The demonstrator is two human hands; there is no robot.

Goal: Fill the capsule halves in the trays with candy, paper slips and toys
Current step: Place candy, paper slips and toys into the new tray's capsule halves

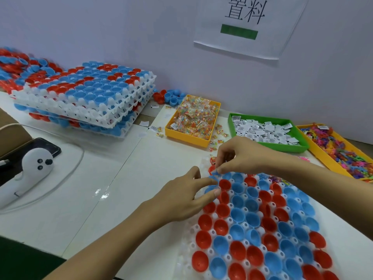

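A white tray (186, 237) of red and blue capsule halves (238, 215) lies in front of me at the lower right. My right hand (240, 154) pinches a blue capsule half (214, 173) at the tray's far left corner. My left hand (187, 195) lies beside it with straight fingers touching the tray's corner capsules. Behind stand a yellow bin of candy packets (193, 118), a green bin of paper slips (264, 130) and a yellow bin of coloured toys (339, 150). A few toys (278, 179) show in capsules at the tray's far edge.
A stack of white trays with capsule halves (84, 96) stands at the back left, with loose halves (22, 65) heaped behind it and a few more (169, 97) near the candy bin. A white controller (30, 172) and a dark phone (46, 146) lie at the left. Candy packets (219, 136) are scattered.
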